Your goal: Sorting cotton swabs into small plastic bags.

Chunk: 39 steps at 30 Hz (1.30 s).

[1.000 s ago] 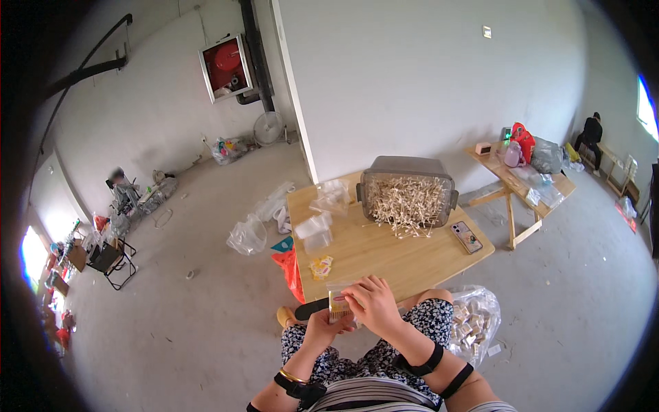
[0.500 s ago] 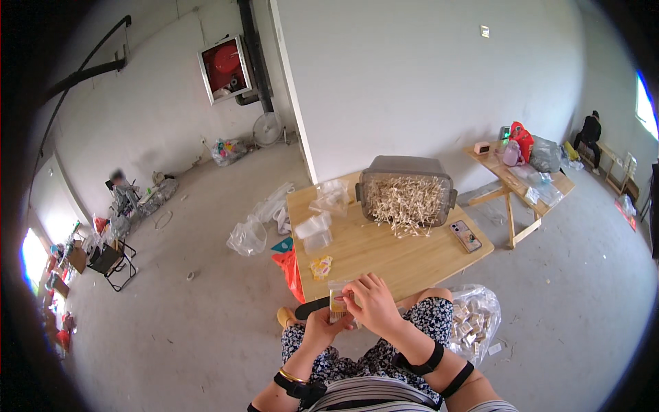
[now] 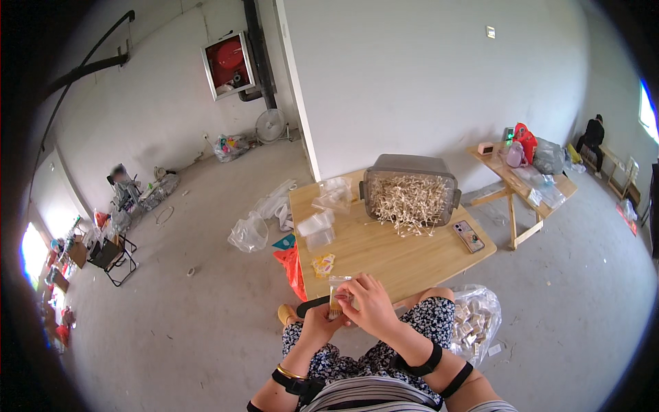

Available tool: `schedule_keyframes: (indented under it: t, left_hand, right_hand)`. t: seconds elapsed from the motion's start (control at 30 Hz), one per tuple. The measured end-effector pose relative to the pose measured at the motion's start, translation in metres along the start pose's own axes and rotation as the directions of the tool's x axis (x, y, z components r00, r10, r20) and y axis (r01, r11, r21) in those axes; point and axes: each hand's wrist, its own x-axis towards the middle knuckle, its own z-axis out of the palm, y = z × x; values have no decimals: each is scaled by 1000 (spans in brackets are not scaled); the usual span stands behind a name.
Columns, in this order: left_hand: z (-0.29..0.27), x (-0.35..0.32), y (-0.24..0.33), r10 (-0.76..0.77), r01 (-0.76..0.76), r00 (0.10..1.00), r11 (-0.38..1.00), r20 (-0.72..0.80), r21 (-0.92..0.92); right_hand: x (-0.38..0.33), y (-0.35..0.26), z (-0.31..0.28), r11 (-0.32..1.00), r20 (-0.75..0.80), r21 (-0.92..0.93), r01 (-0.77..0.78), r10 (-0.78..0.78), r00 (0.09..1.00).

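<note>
My left hand [image 3: 321,325] grips a small clear zip bag [image 3: 337,281] from below, just in front of the table's near edge. Inside the bag a yellow piece and thin sticks show, partly covered by fingers. My right hand [image 3: 371,305] is closed at the bag's right side, its fingertips pressed against it. On the wooden table [image 3: 384,264], a grey plastic bin [image 3: 405,163] lies tipped on its side, cotton swabs [image 3: 410,202] spilling from its mouth. Several yellow cards [image 3: 322,265] and a stack of clear small bags [image 3: 316,228] lie to the left.
A patterned phone [image 3: 468,236] lies at the table's right. Beside my right leg, a clear sack [image 3: 475,319] of small packets stands on the floor. A red bag [image 3: 291,269] hangs by the table's left edge. Another wooden table [image 3: 504,172] stands farther right; two people sit far off.
Both hands keep hold of the zip bag. My right fingers have shifted slightly down along its side. The whole view has moved a little.
</note>
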Motion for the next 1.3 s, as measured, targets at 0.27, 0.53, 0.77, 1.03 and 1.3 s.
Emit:
schedule_keyframes:
  t: [0.27,0.53,0.77,1.03,1.3]
  left_hand:
    - [-4,-3,17,32,-24,998,988,-47,154]
    - [-6,-3,7,37,-29,999,981,-34,192]
    - [-9,-3,33,-72,77,995,994,-73,79]
    - [-11,2,19,-80,80,997,992,10,-101]
    - [-10,1,25,-51,44,996,995,-74,-95]
  right_hand:
    - [0,-7,2,999,30,-37,-35,36,999]
    - [-3,-2,10,999,46,-4,-42,42,998]
    - [-7,-5,5,996,74,73,-48,42,996]
    - [0,-5,-7,994,5,-113,5,-4,1000]
    - [-2,-7,-9,984,9,-175,32,-31,999]
